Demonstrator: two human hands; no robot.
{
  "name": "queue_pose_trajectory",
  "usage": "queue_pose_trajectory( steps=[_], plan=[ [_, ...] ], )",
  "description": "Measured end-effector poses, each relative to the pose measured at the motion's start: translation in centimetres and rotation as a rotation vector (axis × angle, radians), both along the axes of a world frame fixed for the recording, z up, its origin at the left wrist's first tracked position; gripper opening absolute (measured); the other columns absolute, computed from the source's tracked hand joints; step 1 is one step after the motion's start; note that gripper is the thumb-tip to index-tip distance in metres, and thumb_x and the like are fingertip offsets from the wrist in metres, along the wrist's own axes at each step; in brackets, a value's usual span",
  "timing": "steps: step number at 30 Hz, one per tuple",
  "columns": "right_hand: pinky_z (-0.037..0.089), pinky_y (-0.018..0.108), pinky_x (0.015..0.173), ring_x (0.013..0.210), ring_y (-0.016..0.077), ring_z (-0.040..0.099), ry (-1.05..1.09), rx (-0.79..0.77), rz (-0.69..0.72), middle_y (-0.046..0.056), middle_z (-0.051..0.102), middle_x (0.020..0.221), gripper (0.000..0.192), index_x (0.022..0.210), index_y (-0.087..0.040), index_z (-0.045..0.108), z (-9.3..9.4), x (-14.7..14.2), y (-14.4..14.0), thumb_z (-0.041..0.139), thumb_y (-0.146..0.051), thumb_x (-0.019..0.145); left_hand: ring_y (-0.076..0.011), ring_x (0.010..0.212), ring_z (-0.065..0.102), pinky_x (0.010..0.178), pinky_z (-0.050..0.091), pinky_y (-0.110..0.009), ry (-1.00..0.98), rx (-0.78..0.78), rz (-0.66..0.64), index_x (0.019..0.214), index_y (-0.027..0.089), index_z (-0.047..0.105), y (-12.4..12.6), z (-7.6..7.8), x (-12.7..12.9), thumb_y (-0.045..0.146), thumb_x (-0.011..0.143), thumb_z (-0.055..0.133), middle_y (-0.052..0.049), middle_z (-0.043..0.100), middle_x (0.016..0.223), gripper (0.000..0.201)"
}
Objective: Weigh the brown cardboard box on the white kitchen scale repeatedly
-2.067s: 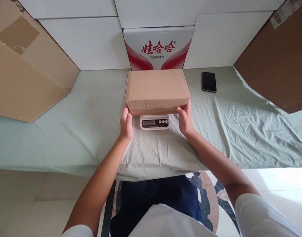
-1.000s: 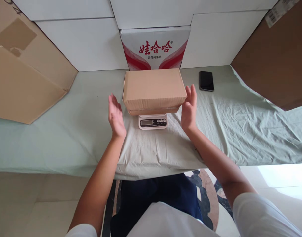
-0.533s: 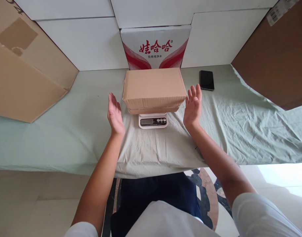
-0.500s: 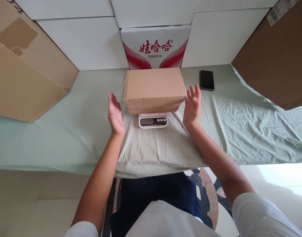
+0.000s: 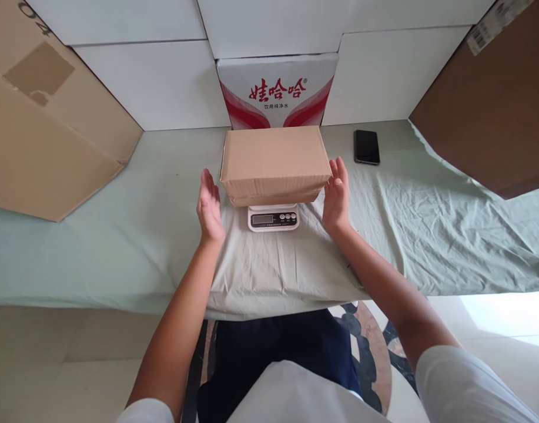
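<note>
A closed brown cardboard box [image 5: 275, 155] rests on a small white digital scale [image 5: 273, 227], covering its platform; only the front panel with a grey display and several buttons shows. My left hand [image 5: 210, 205] is held upright with fingers stretched, a short gap left of the box. On the other side my right hand [image 5: 337, 197] stands open at the box's right front corner, its fingertips close beside the box; whether they touch it I cannot tell. Neither hand grips anything.
A black phone [image 5: 367, 147] lies on the green cloth [image 5: 158, 235] to the right. Large cardboard cartons stand at the left [image 5: 66, 141] and right [image 5: 494, 117]. Behind the box is a white and red printed carton [image 5: 278, 88] among white panels [image 5: 150, 82].
Both hands have moved slightly inward toward the box, the right one closer to its corner. The view has tilted up a little. The box still sits on the scale.
</note>
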State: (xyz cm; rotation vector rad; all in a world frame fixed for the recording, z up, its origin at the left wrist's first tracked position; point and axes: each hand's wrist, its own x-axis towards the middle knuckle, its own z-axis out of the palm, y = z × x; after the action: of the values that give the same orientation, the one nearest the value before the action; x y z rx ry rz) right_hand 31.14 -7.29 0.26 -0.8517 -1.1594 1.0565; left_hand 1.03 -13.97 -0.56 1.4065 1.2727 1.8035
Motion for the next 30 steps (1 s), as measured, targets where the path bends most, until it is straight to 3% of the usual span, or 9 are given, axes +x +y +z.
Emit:
queue_pose_trajectory(
  steps=[8,14,24,30],
  plan=[
    [0.016,0.066,0.139,0.168,0.0328,0.026,0.059,-0.037,-0.011,-0.005,0.042,0.170,0.074,0.144,-0.045,0.049,0.7,-0.6,-0.4,0.062,-0.075,0.078,-0.0243,0.169,0.017,0.139,0.023,-0.042,-0.030,0.029,-0.061,0.162,0.041,0.040,-0.1,-0.1,0.1,0.082,0.096,0.028,0.006,0.026,0.179,0.078],
    [0.017,0.066,0.139,0.167,0.0323,0.027,0.054,-0.017,0.006,-0.005,0.042,0.170,0.073,0.148,-0.047,0.045,0.4,-0.4,-0.3,0.060,-0.072,0.082,-0.0257,0.169,0.016,0.140,0.020,-0.044,-0.070,0.046,-0.101,0.160,0.043,0.044,-0.3,0.1,0.3,0.078,0.098,0.035,0.006,0.030,0.178,0.072],
    [0.019,0.064,0.138,0.167,0.0319,0.029,-0.012,0.036,0.062,-0.005,0.043,0.171,0.074,0.154,-0.045,0.041,0.4,-0.7,-0.8,0.052,-0.074,0.088,-0.0309,0.166,0.028,0.136,0.029,-0.046,-0.066,0.001,-0.165,0.161,0.036,0.045,-0.4,0.2,0.9,0.085,0.091,0.042,-0.002,0.035,0.176,0.085],
    [0.023,0.061,0.138,0.164,0.0329,0.030,-0.089,0.091,0.098,-0.007,0.044,0.170,0.070,0.152,-0.045,0.047,0.0,-1.3,-1.1,0.058,-0.067,0.086,-0.0320,0.161,0.038,0.135,0.030,-0.047,0.054,-0.024,-0.177,0.160,0.029,0.047,-0.8,0.3,1.1,0.079,0.094,0.046,-0.010,0.050,0.167,0.082]
  ],
)
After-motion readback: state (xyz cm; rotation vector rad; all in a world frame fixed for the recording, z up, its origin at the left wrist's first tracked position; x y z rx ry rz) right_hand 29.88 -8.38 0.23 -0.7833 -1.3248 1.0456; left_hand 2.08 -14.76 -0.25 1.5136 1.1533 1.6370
